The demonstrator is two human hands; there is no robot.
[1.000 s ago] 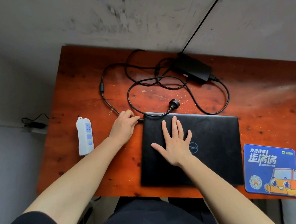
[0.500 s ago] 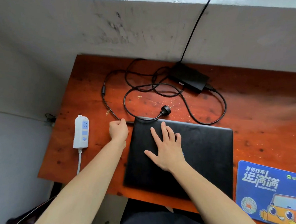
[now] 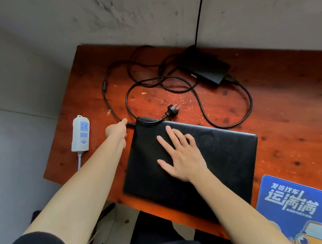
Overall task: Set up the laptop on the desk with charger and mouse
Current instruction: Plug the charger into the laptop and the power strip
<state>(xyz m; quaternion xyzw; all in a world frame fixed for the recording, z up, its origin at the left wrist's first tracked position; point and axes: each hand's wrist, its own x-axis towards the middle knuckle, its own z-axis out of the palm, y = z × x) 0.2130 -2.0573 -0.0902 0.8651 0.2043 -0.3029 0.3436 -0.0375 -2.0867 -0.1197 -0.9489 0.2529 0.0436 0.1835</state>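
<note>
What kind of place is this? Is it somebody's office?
Probably someone's plain work corner: a worn wooden desk against a scuffed bare wall, with a closed laptop, charger and mouse pad.

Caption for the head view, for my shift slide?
Right hand flat on the closed laptop, left hand gripping the charger cable at its far left corner, wall plug lying unplugged.

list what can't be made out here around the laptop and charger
All in the head view:
The left hand hides its own fingertips and where the charger cable meets the laptop, so whether it is plugged in is unclear.
The right hand covers the lid's middle, hiding any logo.
The frame's right and bottom edges cut off the mouse pad.
Blur makes the charger brick label unreadable.
</note>
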